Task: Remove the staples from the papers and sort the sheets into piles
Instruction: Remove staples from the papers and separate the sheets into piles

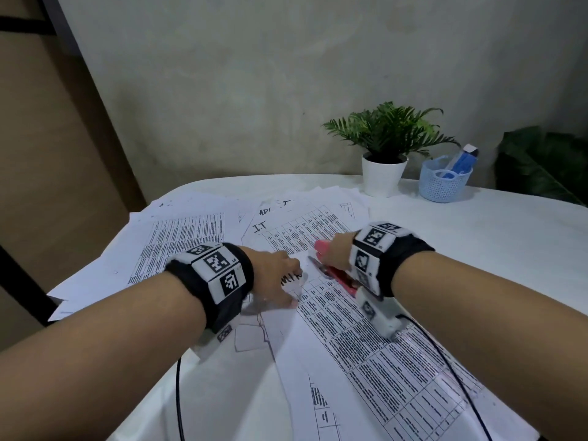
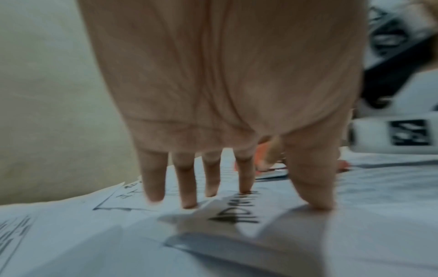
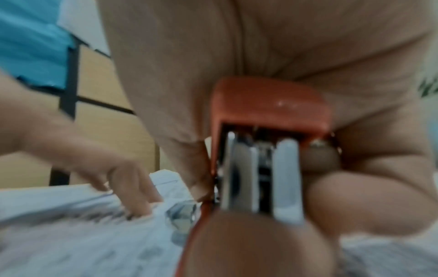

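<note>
White table [image 1: 477, 237] covered in loose printed sheets; the topmost set of papers [image 1: 366, 351] runs long from the near right up toward centre. Left hand [image 1: 280, 275], fingers straight and spread, presses its far corner flat. Right hand [image 1: 334, 253] is wrapped tight round a red staple remover [image 1: 337, 276], its metal tip pointing left at that corner, just beside the left fingertips. Staple itself too small to tell.
</note>
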A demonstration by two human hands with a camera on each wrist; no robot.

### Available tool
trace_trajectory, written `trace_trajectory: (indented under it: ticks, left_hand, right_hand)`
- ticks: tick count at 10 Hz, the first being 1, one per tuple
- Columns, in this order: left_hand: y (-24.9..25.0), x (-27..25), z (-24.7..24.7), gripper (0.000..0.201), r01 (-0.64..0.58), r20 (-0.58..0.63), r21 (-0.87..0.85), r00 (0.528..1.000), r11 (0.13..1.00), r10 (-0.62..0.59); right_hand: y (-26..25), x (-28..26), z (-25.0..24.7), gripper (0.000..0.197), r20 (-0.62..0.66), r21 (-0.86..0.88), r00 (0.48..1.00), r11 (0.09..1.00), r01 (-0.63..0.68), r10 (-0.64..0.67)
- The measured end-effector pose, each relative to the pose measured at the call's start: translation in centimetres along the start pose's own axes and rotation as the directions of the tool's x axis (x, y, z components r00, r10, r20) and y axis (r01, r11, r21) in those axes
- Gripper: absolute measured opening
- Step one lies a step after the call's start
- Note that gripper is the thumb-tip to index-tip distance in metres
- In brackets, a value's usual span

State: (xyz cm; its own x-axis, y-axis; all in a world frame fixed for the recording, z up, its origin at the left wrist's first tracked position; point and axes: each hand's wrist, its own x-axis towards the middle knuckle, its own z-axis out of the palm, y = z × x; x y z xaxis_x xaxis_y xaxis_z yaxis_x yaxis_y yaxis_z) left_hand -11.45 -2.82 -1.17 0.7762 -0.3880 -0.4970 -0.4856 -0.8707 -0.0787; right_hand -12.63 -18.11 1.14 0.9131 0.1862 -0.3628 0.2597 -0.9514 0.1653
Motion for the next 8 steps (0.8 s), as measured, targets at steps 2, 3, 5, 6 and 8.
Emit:
trace_trajectory:
  ticks: [2, 3, 5, 6, 8]
  left_hand:
    - [-2.2, 2.4, -1.5, 0.083, 0.066, -0.047, -0.117, 0.996, 0.991, -0.071]
    - [-2.6, 3.3, -2.6, 0.078, 0.099, 0.001, -0.183, 0.995, 0.978, -0.101]
    - [-2.1, 4.3, -3.1, 0.059, 0.1, 0.069, -0.169, 0.994, 0.981, -0.089]
    - [-2.5, 3.8, -2.9, 0.045, 0.069, 0.043, -0.31, 0.997, 0.948, -0.058]
    - [-3.0, -0.8, -1.1, 0.028, 0.032, 0.075, -0.76, 0.996, 0.649, 0.039]
  right_hand:
    - [2.4, -0.6, 1.6, 0.044, 0.048, 0.037, 0.998, 0.999, -0.034, 0.033]
    - [2.7, -0.4, 2.2, 0.043, -0.007, 0.083, 1.0, 0.996, -0.029, 0.03]
    - [3.0, -0.1, 2.7, 0.041, -0.016, 0.157, 0.999, 0.987, -0.04, 0.043]
    - [3.2, 0.0, 3.0, 0.043, -0.048, 0.17, 0.997, 0.984, -0.043, 0.052]
    - [3.3, -0.1, 3.1, 0.043, -0.054, 0.196, 0.997, 0.98, -0.042, 0.054]
